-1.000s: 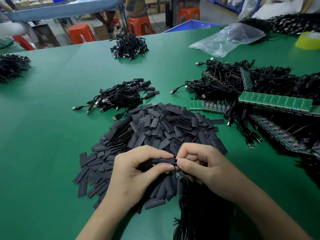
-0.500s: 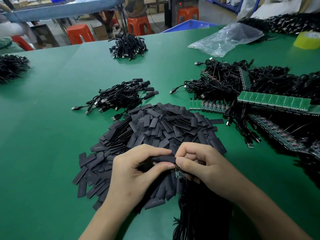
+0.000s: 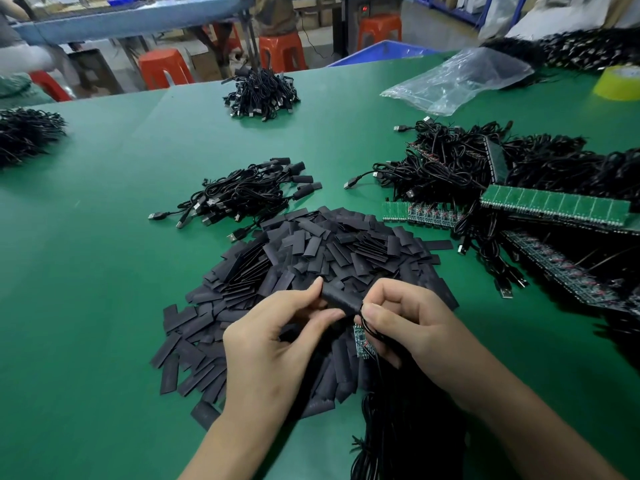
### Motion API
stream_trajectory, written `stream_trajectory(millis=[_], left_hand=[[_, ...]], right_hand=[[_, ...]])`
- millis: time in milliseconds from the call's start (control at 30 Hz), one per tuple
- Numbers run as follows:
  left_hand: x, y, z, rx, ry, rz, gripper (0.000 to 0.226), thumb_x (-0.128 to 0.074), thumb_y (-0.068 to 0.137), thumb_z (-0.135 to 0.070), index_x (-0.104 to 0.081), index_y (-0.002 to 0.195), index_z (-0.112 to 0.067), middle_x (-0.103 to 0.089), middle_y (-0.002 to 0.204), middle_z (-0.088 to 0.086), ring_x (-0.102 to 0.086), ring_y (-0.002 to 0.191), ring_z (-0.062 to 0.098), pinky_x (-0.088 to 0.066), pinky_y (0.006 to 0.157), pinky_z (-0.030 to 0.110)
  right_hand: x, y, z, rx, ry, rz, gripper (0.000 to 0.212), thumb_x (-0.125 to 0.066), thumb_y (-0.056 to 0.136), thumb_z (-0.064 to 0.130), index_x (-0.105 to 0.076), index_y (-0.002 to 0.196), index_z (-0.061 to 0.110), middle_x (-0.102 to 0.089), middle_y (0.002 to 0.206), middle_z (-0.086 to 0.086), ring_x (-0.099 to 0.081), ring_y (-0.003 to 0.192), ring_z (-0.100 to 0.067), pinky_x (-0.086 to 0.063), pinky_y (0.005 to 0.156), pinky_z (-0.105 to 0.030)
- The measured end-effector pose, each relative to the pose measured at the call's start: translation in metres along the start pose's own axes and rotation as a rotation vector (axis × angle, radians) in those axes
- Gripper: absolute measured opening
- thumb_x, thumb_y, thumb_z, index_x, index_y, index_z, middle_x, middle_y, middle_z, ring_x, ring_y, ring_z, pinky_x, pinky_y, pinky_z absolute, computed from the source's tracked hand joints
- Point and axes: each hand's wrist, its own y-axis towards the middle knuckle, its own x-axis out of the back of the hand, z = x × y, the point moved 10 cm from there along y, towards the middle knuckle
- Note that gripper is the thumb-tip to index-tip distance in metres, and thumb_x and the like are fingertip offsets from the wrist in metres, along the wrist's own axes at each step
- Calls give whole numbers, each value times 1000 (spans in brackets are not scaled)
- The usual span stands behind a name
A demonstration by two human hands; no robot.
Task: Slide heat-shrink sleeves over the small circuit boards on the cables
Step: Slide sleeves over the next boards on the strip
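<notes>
left hand (image 3: 273, 344) and right hand (image 3: 412, 327) on one sleeve (image 3: 341, 299)

Left hand (image 3: 273, 341) pinching, right hand (image 3: 412, 323) pinching, thumbs close together

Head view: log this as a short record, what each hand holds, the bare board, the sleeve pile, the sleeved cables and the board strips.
left hand: pinches a sleeve
right hand: pinches wires at the sleeve's right end
board: bare, just below the sleeve
pile: loose sleeves on the table, beyond the hands
sleeved cables: bundle beyond the pile, to its left
board strips: right of the pile
</notes>
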Motion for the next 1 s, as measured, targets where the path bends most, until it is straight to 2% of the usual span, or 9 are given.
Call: stream_trajectory(millis=[133, 267, 400, 600, 800, 1000], left_hand=[[0, 0, 0, -6, 9, 4, 33, -84, 78, -27, -78, 107, -12, -75, 92, -10, -73, 84, 4, -53, 80, 13], [-3, 1, -7, -24, 54, 14, 47, -86, 76, -28, -74, 118, -10, -73, 92, -5, -70, 87, 4, -49, 86, 11], [-5, 2, -12, -64, 108, 40, 52, -87, 78, -32, -72, 123, -11, -70, 95, -7, -68, 88, 2, -47, 87, 10], [-7, 2, -11, -105, 145, 73, 48, -83, 82, -29, -71, 125, -12, -68, 98, -8, -66, 91, 2, -46, 88, 9], [-6, 3, -8, -105, 172, 75, 44, -83, 81, -31, -73, 120, -13, -69, 97, -9, -66, 90, 1, -46, 87, 9], [-4, 3, -8, -110, 151, 63, 42, -83, 80, -26, -73, 118, -11, -70, 93, -8, -69, 86, 7, -51, 84, 15]], right_hand=[[0, 1, -1, 6, 1, -30, 21, -56, 104, 13, -63, 85, 10, -56, 60, -1, -44, 52, -10, -38, 52, -23], [-1, 1, 0, 19, -44, -44, 24, -57, 104, 16, -64, 81, 20, -59, 61, 0, -45, 53, -14, -38, 52, -27], [-1, 0, 4, 55, -150, -66, 24, -57, 104, 18, -65, 82, 22, -69, 67, -6, -54, 52, -15, -45, 55, -28], [-1, -2, 8, 79, -182, -80, 26, -55, 104, 15, -64, 80, 19, -72, 70, -4, -58, 50, -19, -51, 60, -34], [1, -1, 6, 65, -208, -98, 28, -56, 103, 15, -62, 76, 20, -71, 67, -6, -58, 48, -19, -49, 55, -29], [-2, -1, 4, 54, -216, -87, 30, -56, 103, 18, -59, 74, 23, -68, 64, -6, -57, 46, -17, -46, 52, -27]])
